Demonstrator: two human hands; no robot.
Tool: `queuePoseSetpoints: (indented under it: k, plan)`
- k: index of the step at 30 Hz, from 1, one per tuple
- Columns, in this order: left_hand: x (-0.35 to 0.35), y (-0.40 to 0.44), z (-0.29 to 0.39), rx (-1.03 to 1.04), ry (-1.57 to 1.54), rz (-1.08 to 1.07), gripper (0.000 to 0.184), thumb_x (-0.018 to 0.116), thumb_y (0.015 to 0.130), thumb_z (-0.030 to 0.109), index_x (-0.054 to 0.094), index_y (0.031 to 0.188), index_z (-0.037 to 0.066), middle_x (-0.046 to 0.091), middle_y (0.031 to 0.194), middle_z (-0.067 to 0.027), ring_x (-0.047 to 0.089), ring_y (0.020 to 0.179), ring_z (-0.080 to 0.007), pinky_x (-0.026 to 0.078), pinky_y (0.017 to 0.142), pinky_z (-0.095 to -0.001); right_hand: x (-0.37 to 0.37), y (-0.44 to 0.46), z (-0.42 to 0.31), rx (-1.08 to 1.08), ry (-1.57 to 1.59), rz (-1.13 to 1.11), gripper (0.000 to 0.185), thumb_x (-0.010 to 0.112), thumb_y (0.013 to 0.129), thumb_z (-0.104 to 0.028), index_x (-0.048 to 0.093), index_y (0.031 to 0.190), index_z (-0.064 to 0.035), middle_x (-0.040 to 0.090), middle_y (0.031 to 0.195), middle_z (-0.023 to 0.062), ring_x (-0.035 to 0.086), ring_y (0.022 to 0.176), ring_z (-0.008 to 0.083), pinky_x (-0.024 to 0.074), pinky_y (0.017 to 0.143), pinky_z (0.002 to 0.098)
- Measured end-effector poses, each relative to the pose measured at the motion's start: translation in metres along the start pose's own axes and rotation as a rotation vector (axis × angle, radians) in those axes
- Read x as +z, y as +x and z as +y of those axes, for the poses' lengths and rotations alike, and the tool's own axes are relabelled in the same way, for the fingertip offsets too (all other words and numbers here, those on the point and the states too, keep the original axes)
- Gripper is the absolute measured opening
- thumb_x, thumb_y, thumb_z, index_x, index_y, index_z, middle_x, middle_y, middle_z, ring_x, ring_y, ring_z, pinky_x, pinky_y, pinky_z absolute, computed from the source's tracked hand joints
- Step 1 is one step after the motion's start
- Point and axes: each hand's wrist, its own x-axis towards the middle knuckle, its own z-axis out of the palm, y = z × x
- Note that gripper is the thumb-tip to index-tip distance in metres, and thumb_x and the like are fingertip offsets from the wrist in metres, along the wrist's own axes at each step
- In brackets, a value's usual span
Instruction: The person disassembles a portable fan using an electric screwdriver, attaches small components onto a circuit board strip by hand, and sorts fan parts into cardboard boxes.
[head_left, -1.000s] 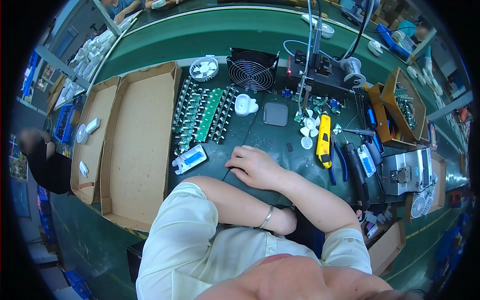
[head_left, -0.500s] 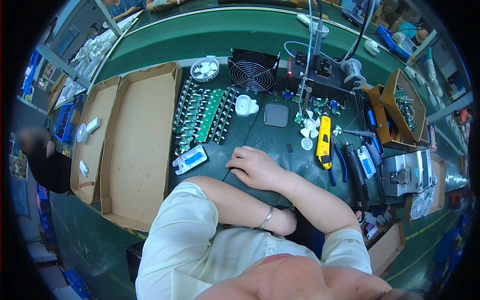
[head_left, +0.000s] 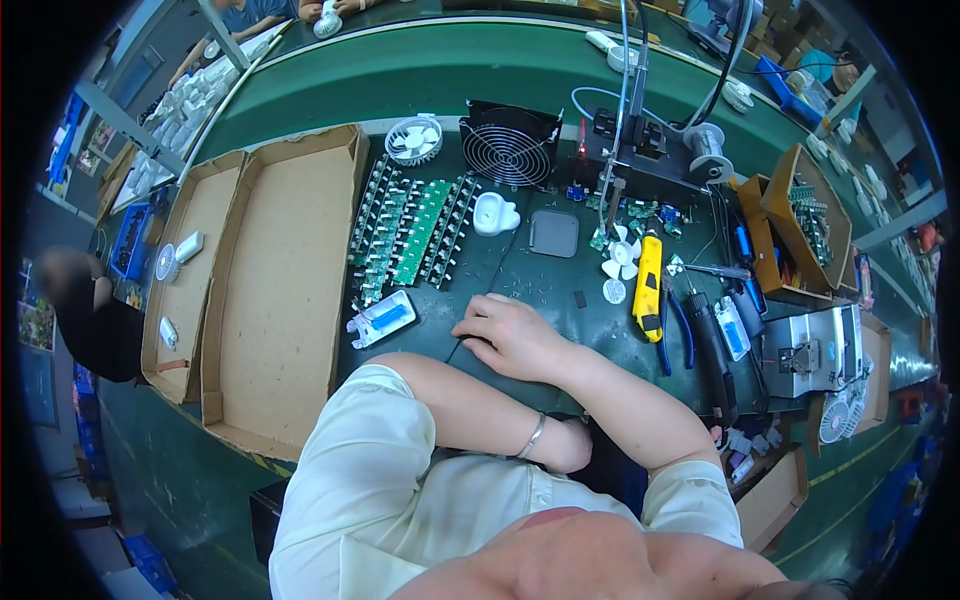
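Observation:
My right hand (head_left: 512, 335) rests on the green work mat (head_left: 540, 400), its fingers loosely bent and a little apart, with nothing visible in them. A thin black cable (head_left: 500, 265) runs beneath this hand. My left hand (head_left: 568, 446), below a silver bracelet, hangs at my lap by the table edge; its fingers are hidden. Left of my right hand lies a white fan housing with a blue battery (head_left: 385, 318). Beyond it are rows of green circuit boards (head_left: 410, 235), a white cup-shaped part (head_left: 494, 214) and a grey square pad (head_left: 553, 233).
Cardboard trays (head_left: 285, 290) stand at left. A black fan (head_left: 510, 145) and a soldering stand with a wire spool (head_left: 706, 150) are behind. Right lie a yellow-handled tool (head_left: 648, 290), blue pliers (head_left: 680, 335), a black electric screwdriver (head_left: 708, 345) and a metal box (head_left: 812, 345). A green conveyor (head_left: 450, 60) crosses behind.
Both my hands stay where they were. Across the conveyor, another person's hands now hold a white fan more plainly in view. White parts on the belt have shifted slightly.

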Motion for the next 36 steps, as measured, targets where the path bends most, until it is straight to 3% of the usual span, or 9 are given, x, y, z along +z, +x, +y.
queuePoseSetpoints:
  k: [4, 13, 20, 25, 28, 29, 32, 35, 36]
  plan:
    - [-0.012, -0.005, -0.003, 0.000, -0.085, -0.098, 0.026, 0.059, 0.082, 0.022, 0.069, 0.099, 0.005, 0.063, 0.114, -0.0148, 0.055, 0.114, -0.0325, 0.041, 0.100, -0.0494, 0.001, 0.000, 0.001, 0.003, 0.009, 0.001, 0.014, 0.061, 0.081, -0.010, 0.066, 0.093, -0.0072, 0.056, 0.091, 0.0090, 0.057, 0.091, 0.0281, 0.0483, 0.079, 0.0390]
    - [-0.036, -0.030, 0.010, 0.045, -0.087, 0.118, 0.026, 0.054, 0.085, 0.021, 0.064, 0.100, 0.002, 0.063, 0.105, -0.0169, 0.061, 0.099, -0.0332, 0.049, 0.088, -0.0434, 0.002, -0.003, 0.004, -0.010, 0.029, 0.024, 0.015, 0.061, 0.081, -0.012, 0.067, 0.094, -0.0079, 0.057, 0.090, 0.0093, 0.057, 0.092, 0.0285, 0.0478, 0.080, 0.0395]
    - [-0.136, -0.214, -0.011, 0.019, -0.778, 0.425, 0.032, 0.059, 0.089, 0.022, 0.060, 0.113, 0.002, 0.064, 0.108, -0.0160, 0.061, 0.101, -0.0272, 0.048, 0.089, -0.0359, 0.003, -0.003, 0.008, 0.014, 0.026, 0.008, 0.016, 0.061, 0.081, -0.012, 0.066, 0.095, -0.0072, 0.057, 0.092, 0.0103, 0.057, 0.095, 0.0292, 0.0473, 0.083, 0.0396]
    - [-0.057, -0.375, -0.107, -1.042, -0.708, 1.356, 0.026, 0.057, 0.089, 0.007, 0.063, 0.114, 0.005, 0.066, 0.102, -0.0086, 0.062, 0.091, -0.0174, 0.049, 0.082, -0.0298, 0.000, -0.003, 0.001, -0.008, 0.008, 0.007, 0.015, 0.061, 0.082, -0.012, 0.066, 0.095, -0.0073, 0.057, 0.091, 0.0100, 0.057, 0.093, 0.0291, 0.0477, 0.081, 0.0398]
    - [0.082, -0.519, -0.156, -1.572, 0.021, 1.380, 0.028, 0.058, 0.083, 0.007, 0.063, 0.110, 0.004, 0.063, 0.108, -0.0188, 0.059, 0.103, -0.0343, 0.047, 0.090, -0.0405, -0.001, -0.001, 0.000, -0.006, 0.023, -0.009, 0.015, 0.061, 0.082, -0.012, 0.067, 0.094, -0.0075, 0.057, 0.089, 0.0092, 0.058, 0.092, 0.0285, 0.0478, 0.081, 0.0394]
    - [0.071, -0.529, -0.126, -1.997, -0.023, 1.170, 0.032, 0.059, 0.081, 0.009, 0.061, 0.113, 0.004, 0.061, 0.112, -0.0183, 0.056, 0.106, -0.0372, 0.045, 0.093, -0.0427, -0.002, 0.000, 0.000, -0.002, 0.033, -0.007, 0.014, 0.061, 0.082, -0.012, 0.068, 0.094, -0.0074, 0.057, 0.089, 0.0091, 0.058, 0.091, 0.0283, 0.0479, 0.080, 0.0393]
    - [0.148, -0.596, -0.103, -2.449, -0.110, 1.032, 0.038, 0.058, 0.086, 0.022, 0.058, 0.117, 0.001, 0.061, 0.112, -0.0217, 0.056, 0.106, -0.0390, 0.045, 0.093, -0.0453, -0.002, 0.001, 0.000, 0.003, 0.050, -0.008, 0.014, 0.061, 0.082, -0.011, 0.068, 0.094, -0.0072, 0.058, 0.088, 0.0091, 0.058, 0.089, 0.0280, 0.0480, 0.079, 0.0392]
    - [0.247, -0.655, -0.108, -2.230, 0.012, 1.241, 0.038, 0.051, 0.092, 0.030, 0.060, 0.114, 0.001, 0.066, 0.097, -0.0201, 0.064, 0.089, -0.0324, 0.051, 0.079, -0.0427, -0.002, 0.002, 0.002, 0.005, 0.066, -0.004, 0.013, 0.062, 0.082, -0.011, 0.068, 0.093, -0.0070, 0.058, 0.086, 0.0092, 0.059, 0.087, 0.0278, 0.0482, 0.078, 0.0390]
    - [0.215, -0.644, -0.094, -2.267, -0.462, 1.354, 0.038, 0.049, 0.093, 0.033, 0.062, 0.111, 0.002, 0.066, 0.088, -0.0174, 0.064, 0.078, -0.0276, 0.051, 0.071, -0.0388, -0.002, 0.003, 0.003, 0.001, 0.076, -0.001, 0.013, 0.062, 0.082, -0.010, 0.068, 0.093, -0.0068, 0.058, 0.086, 0.0092, 0.059, 0.086, 0.0277, 0.0483, 0.077, 0.0389]
